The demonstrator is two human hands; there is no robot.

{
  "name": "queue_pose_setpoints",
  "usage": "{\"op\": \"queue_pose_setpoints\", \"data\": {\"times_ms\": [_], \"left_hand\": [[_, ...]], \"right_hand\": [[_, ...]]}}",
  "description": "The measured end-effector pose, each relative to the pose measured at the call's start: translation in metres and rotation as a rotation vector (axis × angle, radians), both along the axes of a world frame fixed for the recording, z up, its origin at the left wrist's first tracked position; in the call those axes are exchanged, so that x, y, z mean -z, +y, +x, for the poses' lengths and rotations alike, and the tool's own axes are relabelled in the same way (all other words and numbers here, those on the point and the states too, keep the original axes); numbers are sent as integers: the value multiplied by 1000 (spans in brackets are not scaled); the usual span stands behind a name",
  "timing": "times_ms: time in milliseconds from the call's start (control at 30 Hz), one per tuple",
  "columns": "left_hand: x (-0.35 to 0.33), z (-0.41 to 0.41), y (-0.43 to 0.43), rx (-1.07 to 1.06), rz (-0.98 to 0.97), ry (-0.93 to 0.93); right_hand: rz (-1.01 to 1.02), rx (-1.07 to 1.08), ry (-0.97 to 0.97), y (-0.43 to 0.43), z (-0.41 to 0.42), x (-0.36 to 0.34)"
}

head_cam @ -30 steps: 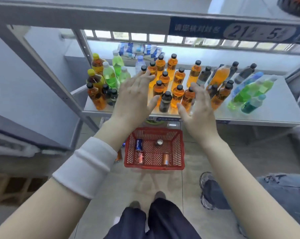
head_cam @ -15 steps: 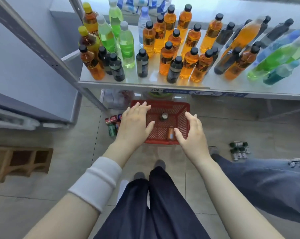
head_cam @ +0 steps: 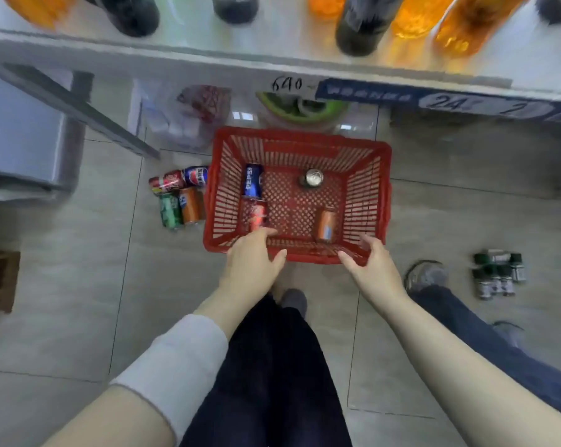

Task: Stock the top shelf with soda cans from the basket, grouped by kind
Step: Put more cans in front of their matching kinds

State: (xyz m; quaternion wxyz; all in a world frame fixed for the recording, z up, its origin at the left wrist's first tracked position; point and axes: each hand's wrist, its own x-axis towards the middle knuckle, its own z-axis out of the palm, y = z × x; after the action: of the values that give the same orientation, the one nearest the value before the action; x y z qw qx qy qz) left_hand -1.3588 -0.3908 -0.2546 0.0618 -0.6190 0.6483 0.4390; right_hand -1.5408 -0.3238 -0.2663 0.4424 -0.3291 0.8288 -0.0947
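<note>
Four cans left in red basket; both hands, left hand & right hand, grips spread empty at near rim, pickup step, next: close on near-left red can.

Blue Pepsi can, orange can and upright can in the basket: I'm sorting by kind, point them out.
Blue Pepsi can (head_cam: 252,181), head view, label.
Orange can (head_cam: 326,224), head view, side.
Upright can (head_cam: 314,177), head view, silver top.

Even, bright light, soft shadows, perhaps motion blur on the edge-warped shelf above.
</note>
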Motion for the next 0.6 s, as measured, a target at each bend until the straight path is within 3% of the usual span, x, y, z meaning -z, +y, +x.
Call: {"op": "queue_pose_setpoints", "data": {"times_ms": [133, 267, 333, 433, 600], "left_hand": [[138, -16, -21, -133, 140, -59], [266, -21, -51, -100, 177, -120], [318, -16, -67, -124, 198, -197], [374, -10, -85, -86, 230, -391], [433, -7, -98, 9, 213, -545]], "right_hand": [[97, -91, -1, -22, -15, 127], [160, -66, 98, -54, -36, 234], [255, -154, 156, -68, -45, 282], [413, -251, 182, -82, -54, 339], [581, -421, 278, -88, -49, 410]]}}
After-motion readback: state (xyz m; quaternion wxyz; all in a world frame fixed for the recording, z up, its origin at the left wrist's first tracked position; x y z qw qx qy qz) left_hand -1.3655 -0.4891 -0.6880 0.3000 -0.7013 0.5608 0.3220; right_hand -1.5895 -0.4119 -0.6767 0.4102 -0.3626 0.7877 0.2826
